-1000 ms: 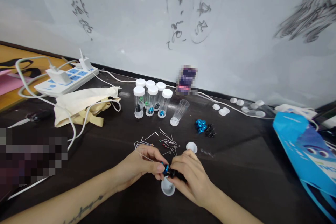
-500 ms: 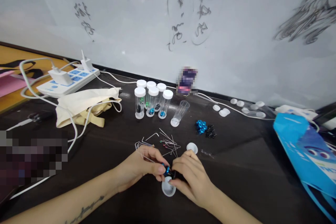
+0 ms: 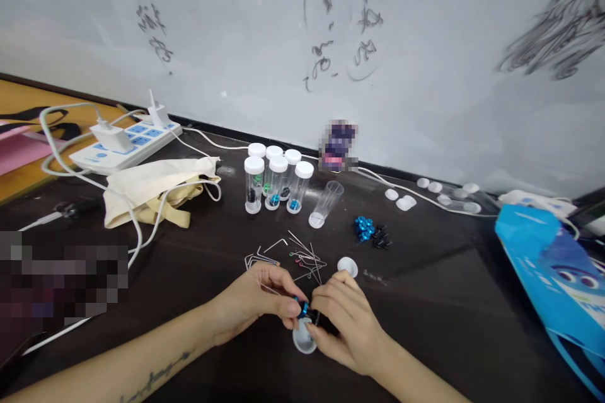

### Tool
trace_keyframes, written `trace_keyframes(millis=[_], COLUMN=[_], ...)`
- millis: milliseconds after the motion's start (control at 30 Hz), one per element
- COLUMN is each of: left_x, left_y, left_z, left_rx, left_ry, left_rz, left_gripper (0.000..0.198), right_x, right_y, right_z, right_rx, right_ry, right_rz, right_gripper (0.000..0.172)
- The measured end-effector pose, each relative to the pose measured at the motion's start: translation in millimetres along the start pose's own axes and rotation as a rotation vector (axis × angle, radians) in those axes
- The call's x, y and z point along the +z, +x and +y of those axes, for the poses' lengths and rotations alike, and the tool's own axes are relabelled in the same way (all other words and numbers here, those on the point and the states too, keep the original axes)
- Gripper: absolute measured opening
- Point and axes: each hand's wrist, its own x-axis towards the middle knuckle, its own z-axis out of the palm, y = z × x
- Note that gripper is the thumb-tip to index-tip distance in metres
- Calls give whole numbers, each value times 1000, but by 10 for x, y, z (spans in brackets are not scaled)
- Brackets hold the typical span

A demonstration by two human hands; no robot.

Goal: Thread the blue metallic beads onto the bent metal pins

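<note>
Between the fingertips of my left hand is a small shiny blue metal part. A thin metal rod runs across that hand's fingers. My right hand pinches a small black part that meets the blue one; its exact kind is too small to make out. Just below the fingertips lies a round white cap, partly covered by them. Another white cap sits beyond my right knuckles. Hex keys and thin wire-like pins with coloured ends lie beyond my left hand.
Several white-capped clear tubes stand at the back, with an uncapped tube beside them. Blue parts and black screws lie in piles. A cloth bag and power strip are left; a blue bag is right.
Both hands keep their grip. The black part shows a little more between the fingertips, and the whole view has shifted slightly.
</note>
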Motion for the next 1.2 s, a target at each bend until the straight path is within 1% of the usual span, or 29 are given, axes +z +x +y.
trace_keyframes(millis=[267,467,600,767,933,1200], left_x=[15,17,7,4,2,-5], left_y=[0,-4,1,2,6,0], left_z=[9,13,11,9,14,4], left_rx=[-20,-19,-11,-10,-2,-4], left_ry=[51,58,36,13,0,-1], left_rz=[-12,-10,3,6,9,6], left_gripper=[15,15,15,16,16,17], right_x=[69,47,31,23,4,-12], right_y=[-53,-20,-5,-9,-14,-11], right_z=[22,15,14,13,12,13], right_rx=[-3,-6,15,19,3,19], right_ry=[-12,-1,20,43,39,43], right_rz=[-44,-44,-26,12,29,14], right_gripper=[18,26,21,7,8,10])
